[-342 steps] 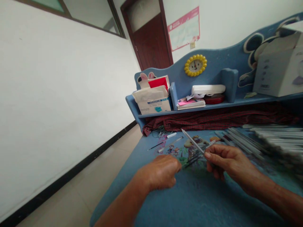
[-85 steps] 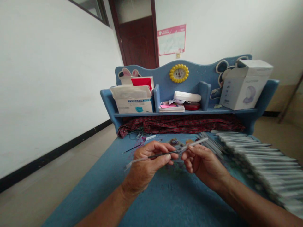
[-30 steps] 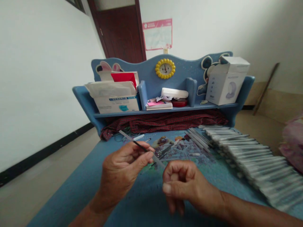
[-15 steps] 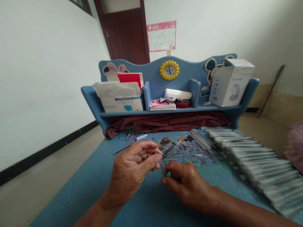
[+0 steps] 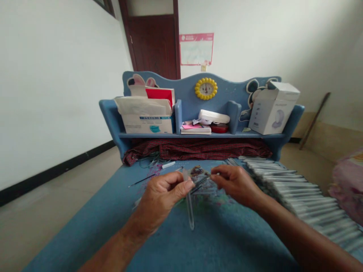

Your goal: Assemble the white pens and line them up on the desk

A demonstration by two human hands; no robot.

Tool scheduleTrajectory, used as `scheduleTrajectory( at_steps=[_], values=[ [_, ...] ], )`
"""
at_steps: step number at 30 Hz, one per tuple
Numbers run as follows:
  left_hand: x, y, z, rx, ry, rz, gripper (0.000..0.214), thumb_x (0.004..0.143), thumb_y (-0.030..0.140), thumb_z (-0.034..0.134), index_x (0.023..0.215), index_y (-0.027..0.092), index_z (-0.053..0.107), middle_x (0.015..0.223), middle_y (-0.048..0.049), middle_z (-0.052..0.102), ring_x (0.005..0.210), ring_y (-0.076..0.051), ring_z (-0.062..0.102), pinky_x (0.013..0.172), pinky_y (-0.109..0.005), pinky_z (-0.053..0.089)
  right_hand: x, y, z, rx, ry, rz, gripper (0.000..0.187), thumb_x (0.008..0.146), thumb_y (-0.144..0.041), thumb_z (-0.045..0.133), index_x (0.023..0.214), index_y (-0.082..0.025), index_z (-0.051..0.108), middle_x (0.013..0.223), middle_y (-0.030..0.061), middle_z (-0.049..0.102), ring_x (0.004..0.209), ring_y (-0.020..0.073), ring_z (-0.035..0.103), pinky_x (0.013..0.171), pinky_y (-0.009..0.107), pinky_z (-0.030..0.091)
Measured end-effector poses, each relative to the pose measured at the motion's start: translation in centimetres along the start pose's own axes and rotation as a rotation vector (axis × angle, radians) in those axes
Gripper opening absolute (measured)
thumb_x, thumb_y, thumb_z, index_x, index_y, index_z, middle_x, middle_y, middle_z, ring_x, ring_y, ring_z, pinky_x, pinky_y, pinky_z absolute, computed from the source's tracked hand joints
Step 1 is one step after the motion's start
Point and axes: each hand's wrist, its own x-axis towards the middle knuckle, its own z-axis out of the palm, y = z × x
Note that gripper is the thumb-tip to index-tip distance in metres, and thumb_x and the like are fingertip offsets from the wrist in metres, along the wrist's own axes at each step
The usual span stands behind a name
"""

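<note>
My left hand (image 5: 167,198) is closed around a clear, slim pen barrel (image 5: 190,211), gripped near its upper part between thumb and fingers. The barrel points down toward the table's front edge. Several thin dark pen refills (image 5: 200,184) lie on the table just beyond the left fingertips. At their far end, my right hand (image 5: 234,181) has its thumb and index finger pinched on the tip of a refill. Whether it grips one or more of them is too small to tell. A long row of pens (image 5: 300,192) is stacked along the table's right side.
Another thin dark refill (image 5: 141,180) and a white cap-like piece (image 5: 168,164) lie at the left on the blue table (image 5: 93,226). Behind stands a blue shelf (image 5: 181,135) with boxes and a yellow clock (image 5: 206,88). Checked cloth (image 5: 195,149) is bunched beneath it.
My right hand has left the lower end of the barrel and moved forward and right to the refills. The barrel stays in my left hand, now sticking out below the fingers.
</note>
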Motion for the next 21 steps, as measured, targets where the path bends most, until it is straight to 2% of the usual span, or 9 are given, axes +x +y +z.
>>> scheduleTrajectory(
  at_steps=[2,5,9,14,17,21],
  values=[
    [0.0,-0.2,-0.2,-0.004,0.005,-0.014,0.022,0.078,0.035,0.057,0.078,0.015,0.066,0.075,-0.0027,0.066,0.07,-0.015,0.058,0.061,-0.024,0.044,1.8,1.6,-1.1,-0.404,0.009,0.154,0.025,0.083,-0.034,0.045,0.084,-0.022,0.067,0.075,0.0021,0.066,0.071,0.0144,0.058,0.062,0.023,0.038],
    [0.1,-0.5,-0.2,-0.05,-0.039,-0.037,0.024,0.08,0.035,0.055,0.078,0.014,0.066,0.069,-0.0039,0.067,0.065,-0.015,0.06,0.057,-0.024,0.044,3.8,4.0,-1.3,-0.562,-0.016,0.265,0.023,0.079,-0.028,0.048,0.084,-0.021,0.069,0.084,0.0089,0.069,0.082,0.0206,0.061,0.066,0.026,0.04],
    [0.2,-0.4,0.0,-0.104,-0.056,-0.029,0.025,0.081,0.035,0.052,0.073,0.014,0.064,0.064,-0.0042,0.066,0.061,-0.014,0.061,0.056,-0.024,0.046,4.9,5.7,0.2,-0.664,-0.06,0.34,0.023,0.078,-0.022,0.048,0.084,-0.017,0.07,0.087,0.0152,0.068,0.085,0.0246,0.063,0.069,0.03,0.042],
    [0.3,-0.1,-0.7,-0.145,-0.012,-0.005,0.024,0.081,0.034,0.053,0.074,0.013,0.063,0.066,-0.003,0.065,0.053,-0.011,0.059,0.055,-0.024,0.046,5.7,6.0,1.4,-0.732,-0.093,0.338,0.024,0.078,-0.02,0.047,0.091,-0.014,0.067,0.096,0.0185,0.066,0.092,0.027,0.062,0.073,0.033,0.043],
    [0.4,0.0,-1.8,-0.208,0.086,-0.007,0.023,0.081,0.035,0.053,0.083,0.014,0.063,0.066,-0.0018,0.065,0.05,-0.01,0.057,0.051,-0.022,0.045,5.8,5.8,1.3,-0.743,-0.113,0.318,0.024,0.078,-0.02,0.046,0.088,-0.013,0.067,0.092,0.0187,0.067,0.089,0.0287,0.063,0.07,0.034,0.044],
    [0.8,0.0,-3.5,-0.26,0.237,0.003,0.021,0.083,0.035,0.052,0.086,0.016,0.06,0.061,0.001,0.062,0.045,-0.008,0.053,0.045,-0.019,0.04,4.9,5.3,0.8,-0.711,-0.126,0.244,0.024,0.079,-0.025,0.046,0.085,-0.019,0.068,0.089,0.0124,0.068,0.09,0.0264,0.062,0.071,0.032,0.044]
  ],
)
